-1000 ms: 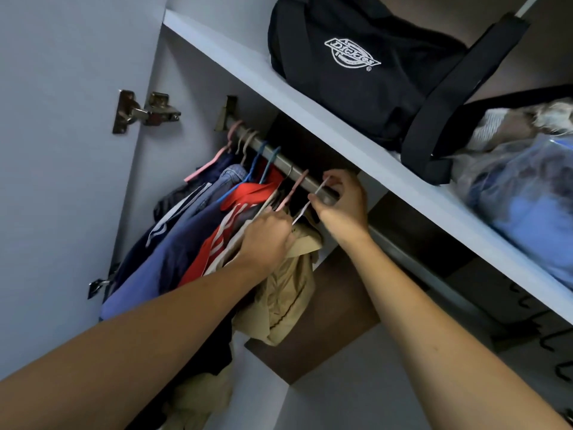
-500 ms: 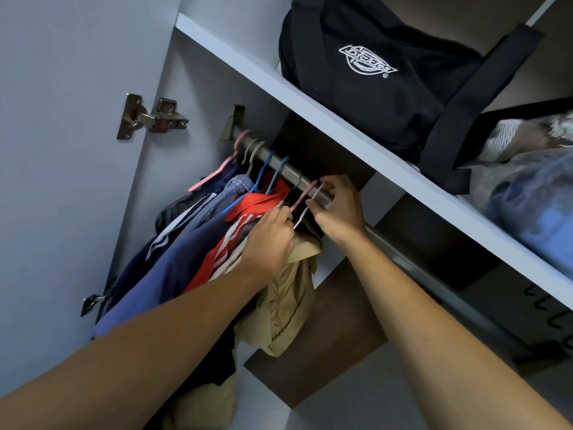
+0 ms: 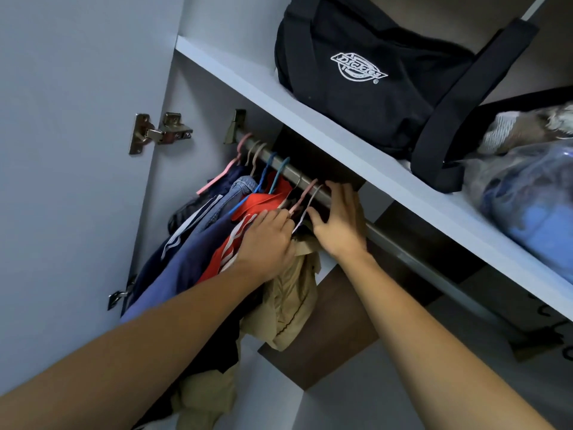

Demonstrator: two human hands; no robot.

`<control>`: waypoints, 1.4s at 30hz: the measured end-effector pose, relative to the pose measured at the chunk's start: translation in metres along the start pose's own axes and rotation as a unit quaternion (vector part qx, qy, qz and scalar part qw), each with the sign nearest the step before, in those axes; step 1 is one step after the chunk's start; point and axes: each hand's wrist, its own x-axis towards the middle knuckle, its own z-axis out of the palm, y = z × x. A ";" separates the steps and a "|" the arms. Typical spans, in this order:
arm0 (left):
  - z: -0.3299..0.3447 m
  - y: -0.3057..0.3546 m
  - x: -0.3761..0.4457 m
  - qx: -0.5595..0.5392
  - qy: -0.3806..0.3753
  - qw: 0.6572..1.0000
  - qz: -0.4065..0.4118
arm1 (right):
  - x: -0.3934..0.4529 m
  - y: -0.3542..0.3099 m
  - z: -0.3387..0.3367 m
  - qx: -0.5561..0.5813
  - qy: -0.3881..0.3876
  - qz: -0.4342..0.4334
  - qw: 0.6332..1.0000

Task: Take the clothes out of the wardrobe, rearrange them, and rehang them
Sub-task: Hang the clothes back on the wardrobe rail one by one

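1. Head view: the right hand [image 3: 339, 223] is up at the rod [image 3: 384, 235], its fingers [image 3: 336, 193] spread and fairly straight, their tips at the hook of the white hanger [image 3: 305, 209]; they hold nothing that can be made out.
2. The left hand [image 3: 266, 243] lies just beside it, fingers bent down over the shoulders of the hangers and the clothes under them; whether they truly grip a hanger cannot be told, since the fingertips are hidden.
3. A pink hanger [image 3: 302, 198] hangs between the two hands, next to the white one.
4. Below the hands a tan garment [image 3: 288, 302] droops from the rod.
5. Further left on the rod hang a red garment [image 3: 248, 240], blue clothes [image 3: 189, 259] and denim [image 3: 235, 193], bunched together on blue and pink hangers.
6. Above the rod runs a white shelf [image 3: 310, 119] with a black bag [image 3: 372, 79] on it, and a plastic-wrapped bundle [image 3: 527, 206] to the right.
7. A hinge [image 3: 158, 133] sits on the open door [image 3: 68, 150] at left.
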 end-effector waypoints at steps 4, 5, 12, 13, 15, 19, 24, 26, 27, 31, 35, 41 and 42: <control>-0.050 -0.007 -0.023 0.005 -0.044 0.999 -0.009 | -0.040 -0.015 -0.019 -0.039 -0.006 0.010 0.999; -0.064 -0.009 -0.029 0.007 -0.052 0.999 -0.010 | -0.049 -0.021 -0.025 -0.048 -0.007 0.008 0.999; -0.163 -0.018 -0.095 0.024 -0.067 0.997 0.001 | -0.120 -0.083 -0.074 -0.013 -0.025 -0.005 1.000; -0.178 -0.018 -0.107 0.026 -0.068 0.997 0.002 | -0.130 -0.094 -0.080 -0.006 -0.026 -0.010 1.000; -0.206 -0.021 -0.130 0.022 -0.076 0.997 -0.007 | -0.147 -0.116 -0.094 0.005 -0.027 -0.024 0.999; -0.258 -0.025 -0.177 0.023 -0.076 0.996 -0.029 | -0.174 -0.159 -0.111 0.049 -0.007 -0.060 0.997; -0.311 -0.020 -0.247 0.075 -0.055 0.992 -0.090 | -0.205 -0.211 -0.107 0.115 -0.031 -0.129 0.984; -0.331 -0.017 -0.279 0.098 -0.048 0.985 -0.131 | -0.217 -0.233 -0.104 0.145 -0.034 -0.174 0.973; -0.342 -0.016 -0.296 0.113 -0.045 0.981 -0.152 | -0.223 -0.245 -0.104 0.159 -0.035 -0.195 0.967; -0.386 0.006 -0.375 0.170 -0.025 0.956 -0.239 | -0.259 -0.293 -0.104 0.208 -0.053 -0.276 0.937; -0.441 0.049 -0.468 0.223 0.000 0.913 -0.341 | -0.322 -0.352 -0.114 0.258 -0.101 -0.358 0.892; -0.532 0.144 -0.628 0.323 0.021 0.808 -0.492 | -0.446 -0.460 -0.166 0.348 -0.139 -0.489 0.788; -0.546 0.166 -0.655 0.334 0.030 0.787 -0.518 | -0.470 -0.477 -0.178 0.359 -0.146 -0.510 0.768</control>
